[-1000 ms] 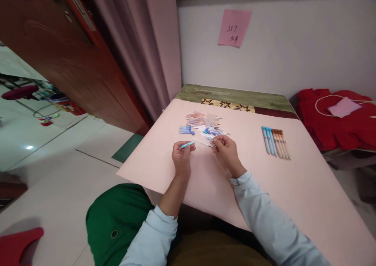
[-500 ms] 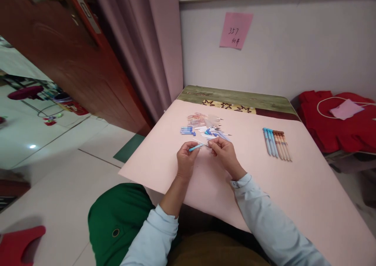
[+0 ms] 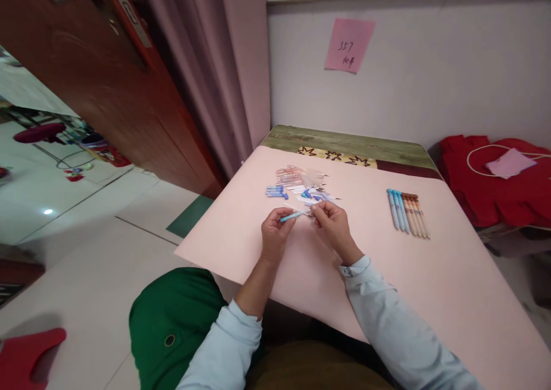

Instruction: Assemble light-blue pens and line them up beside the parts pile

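Seemingly mid-assembly, from the head view: left hand [image 3: 275,234] pinched on a light-blue pen barrel [image 3: 291,216] just above the pink bench [image 3: 387,275]; right hand [image 3: 331,221] closed on some small part, hard to make out, beside the loose pen parts [image 3: 301,188]. Next, probably: tips aligned, part slid in.

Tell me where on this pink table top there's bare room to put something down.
Bare pink table top stretches right of the right hand and below the row of blue and brown pens. Another free strip lies between that row and the pile of loose pen parts. The left edge beside the left hand is open too. It is crowded around the pile and both hands.
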The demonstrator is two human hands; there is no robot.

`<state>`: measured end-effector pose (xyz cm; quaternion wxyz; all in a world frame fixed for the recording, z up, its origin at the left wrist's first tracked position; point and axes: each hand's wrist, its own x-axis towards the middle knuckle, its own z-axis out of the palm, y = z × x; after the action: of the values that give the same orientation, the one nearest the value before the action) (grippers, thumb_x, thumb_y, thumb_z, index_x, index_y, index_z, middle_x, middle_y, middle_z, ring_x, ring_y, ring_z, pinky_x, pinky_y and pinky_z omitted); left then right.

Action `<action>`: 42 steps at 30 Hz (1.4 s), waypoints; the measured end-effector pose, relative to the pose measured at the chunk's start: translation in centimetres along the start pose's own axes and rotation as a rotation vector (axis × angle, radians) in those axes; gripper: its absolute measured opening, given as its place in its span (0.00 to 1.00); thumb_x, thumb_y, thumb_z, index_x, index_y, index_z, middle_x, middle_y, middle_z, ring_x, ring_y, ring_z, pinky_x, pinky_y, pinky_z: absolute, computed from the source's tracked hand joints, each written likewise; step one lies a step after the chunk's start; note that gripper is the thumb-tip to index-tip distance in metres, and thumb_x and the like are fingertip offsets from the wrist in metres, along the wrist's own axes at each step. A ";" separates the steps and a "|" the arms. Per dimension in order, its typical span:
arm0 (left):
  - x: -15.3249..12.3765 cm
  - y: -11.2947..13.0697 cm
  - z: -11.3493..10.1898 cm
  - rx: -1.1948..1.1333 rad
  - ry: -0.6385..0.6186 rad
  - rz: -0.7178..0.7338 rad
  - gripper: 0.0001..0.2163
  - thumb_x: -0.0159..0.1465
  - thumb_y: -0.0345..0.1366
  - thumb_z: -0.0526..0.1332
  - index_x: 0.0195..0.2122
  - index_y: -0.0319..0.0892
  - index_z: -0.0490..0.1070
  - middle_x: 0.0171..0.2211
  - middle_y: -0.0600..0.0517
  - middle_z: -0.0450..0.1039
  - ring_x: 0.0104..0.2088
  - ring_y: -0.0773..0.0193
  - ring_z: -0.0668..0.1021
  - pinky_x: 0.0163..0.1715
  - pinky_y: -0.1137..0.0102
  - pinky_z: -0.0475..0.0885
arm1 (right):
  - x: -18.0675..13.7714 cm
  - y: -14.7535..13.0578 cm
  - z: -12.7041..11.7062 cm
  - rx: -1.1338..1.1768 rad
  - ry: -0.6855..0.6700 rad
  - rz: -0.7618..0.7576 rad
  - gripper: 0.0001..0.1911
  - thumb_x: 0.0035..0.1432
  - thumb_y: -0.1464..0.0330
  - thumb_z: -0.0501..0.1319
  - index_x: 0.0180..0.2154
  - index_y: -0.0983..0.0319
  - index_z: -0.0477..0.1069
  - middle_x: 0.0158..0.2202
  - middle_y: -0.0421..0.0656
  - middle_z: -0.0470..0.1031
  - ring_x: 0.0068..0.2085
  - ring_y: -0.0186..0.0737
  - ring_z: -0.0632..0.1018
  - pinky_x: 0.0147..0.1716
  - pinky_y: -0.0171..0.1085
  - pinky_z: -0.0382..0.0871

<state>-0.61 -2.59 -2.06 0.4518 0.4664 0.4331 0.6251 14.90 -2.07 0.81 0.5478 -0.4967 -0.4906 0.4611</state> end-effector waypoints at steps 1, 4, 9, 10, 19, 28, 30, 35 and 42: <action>0.0 0.0 0.0 0.002 -0.004 0.001 0.12 0.54 0.37 0.69 0.38 0.41 0.74 0.37 0.48 0.78 0.39 0.61 0.79 0.43 0.64 0.74 | 0.0 0.0 0.0 -0.013 -0.017 0.001 0.17 0.53 0.53 0.65 0.27 0.60 0.70 0.20 0.36 0.67 0.22 0.32 0.67 0.23 0.33 0.61; -0.1 -0.1 -0.1 0.033 -0.018 0.014 0.11 0.54 0.37 0.69 0.37 0.41 0.74 0.36 0.48 0.78 0.38 0.61 0.79 0.42 0.65 0.74 | -0.1 0.2 0.2 -0.037 -0.079 0.009 0.17 0.51 0.53 0.66 0.27 0.60 0.71 0.20 0.36 0.68 0.22 0.33 0.67 0.23 0.33 0.62; -0.4 0.0 0.2 0.128 -0.109 0.020 0.10 0.56 0.37 0.67 0.39 0.42 0.77 0.37 0.48 0.79 0.39 0.60 0.80 0.42 0.64 0.75 | 0.0 0.6 0.3 0.026 -0.104 0.050 0.17 0.48 0.54 0.69 0.27 0.60 0.71 0.20 0.36 0.67 0.21 0.32 0.66 0.22 0.33 0.60; -0.5 0.1 0.3 0.144 -0.134 0.023 0.10 0.57 0.37 0.67 0.40 0.42 0.77 0.38 0.48 0.80 0.40 0.59 0.80 0.42 0.64 0.75 | 0.0 0.7 0.3 0.056 -0.107 0.068 0.17 0.47 0.54 0.70 0.27 0.60 0.71 0.19 0.36 0.67 0.21 0.31 0.66 0.22 0.32 0.59; -0.3 -0.6 0.2 0.138 0.122 0.091 0.11 0.61 0.41 0.63 0.42 0.42 0.72 0.37 0.49 0.78 0.39 0.62 0.80 0.42 0.67 0.75 | -0.5 0.5 0.6 0.012 -0.039 -0.003 0.15 0.58 0.54 0.61 0.32 0.59 0.72 0.25 0.37 0.69 0.23 0.32 0.66 0.24 0.33 0.61; 0.1 -0.9 -0.1 0.185 0.309 0.116 0.13 0.62 0.42 0.63 0.44 0.42 0.70 0.41 0.47 0.78 0.43 0.61 0.80 0.44 0.66 0.74 | -1.0 2.0 3.5 -0.869 -0.102 -0.185 0.08 0.61 0.67 0.59 0.40 0.57 0.76 0.39 0.43 0.76 0.36 0.38 0.75 0.36 0.36 0.65; 0.1 -1.0 -0.2 0.166 0.298 0.110 0.13 0.62 0.42 0.63 0.44 0.42 0.69 0.41 0.47 0.78 0.43 0.61 0.80 0.44 0.66 0.75 | -0.8 1.9 4.3 -1.028 -0.087 -0.143 0.09 0.64 0.66 0.57 0.41 0.58 0.75 0.42 0.44 0.76 0.37 0.39 0.76 0.35 0.35 0.63; 0.1 -1.3 -0.3 0.156 0.268 0.151 0.14 0.61 0.44 0.64 0.43 0.42 0.70 0.39 0.47 0.78 0.40 0.62 0.80 0.40 0.68 0.75 | -0.9 1.2 4.7 -1.245 -0.119 -0.072 0.11 0.68 0.65 0.52 0.42 0.61 0.72 0.42 0.47 0.74 0.36 0.40 0.75 0.30 0.35 0.60; 0.0 -0.9 -0.2 0.180 0.234 0.088 0.13 0.60 0.43 0.65 0.42 0.43 0.72 0.37 0.49 0.78 0.39 0.63 0.79 0.39 0.70 0.74 | -3.1 1.1 0.0 -1.179 0.064 -0.098 0.09 0.66 0.65 0.54 0.37 0.59 0.72 0.39 0.44 0.75 0.37 0.39 0.75 0.33 0.35 0.60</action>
<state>-0.66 -2.42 -2.93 0.3270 0.4475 0.5162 0.6529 14.59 -5.04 -0.52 0.2147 -0.7077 -0.6695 0.0696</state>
